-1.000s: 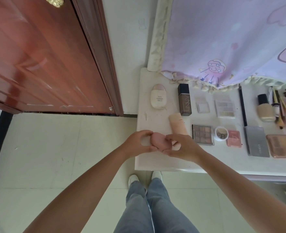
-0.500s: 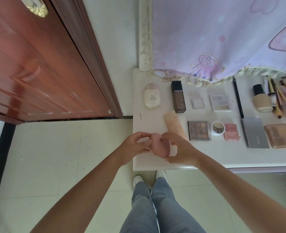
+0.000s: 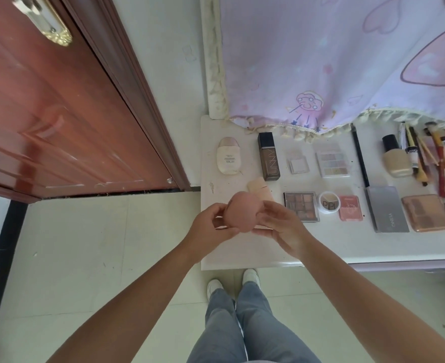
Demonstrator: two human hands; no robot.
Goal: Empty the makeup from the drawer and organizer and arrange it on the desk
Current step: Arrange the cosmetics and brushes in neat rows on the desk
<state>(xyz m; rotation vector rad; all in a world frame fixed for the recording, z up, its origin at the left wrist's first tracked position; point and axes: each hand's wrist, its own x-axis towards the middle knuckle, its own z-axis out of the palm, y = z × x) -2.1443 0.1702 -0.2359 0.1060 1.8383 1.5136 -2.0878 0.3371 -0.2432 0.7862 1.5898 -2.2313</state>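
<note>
My left hand (image 3: 210, 226) and right hand (image 3: 279, 226), fingers curled round pink sponge (image 3: 243, 212), above worktop (image 3: 242, 255) front edge, near brown palette (image 3: 301, 205)

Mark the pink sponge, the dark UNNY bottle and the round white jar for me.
sponge (image 3: 243, 212), head view, middle of its pink body between both hands.
UNNY bottle (image 3: 269, 160), head view, brown body above the lettering.
round jar (image 3: 329, 202), head view, centre of its lid.

A red-brown wooden door (image 3: 59, 121) stands left, beside a white wall (image 3: 169, 74). Pale floor tiles (image 3: 85, 258) lie below. A lilac cartoon-print curtain (image 3: 333, 56) overhangs the white worktop (image 3: 242, 255).
</note>
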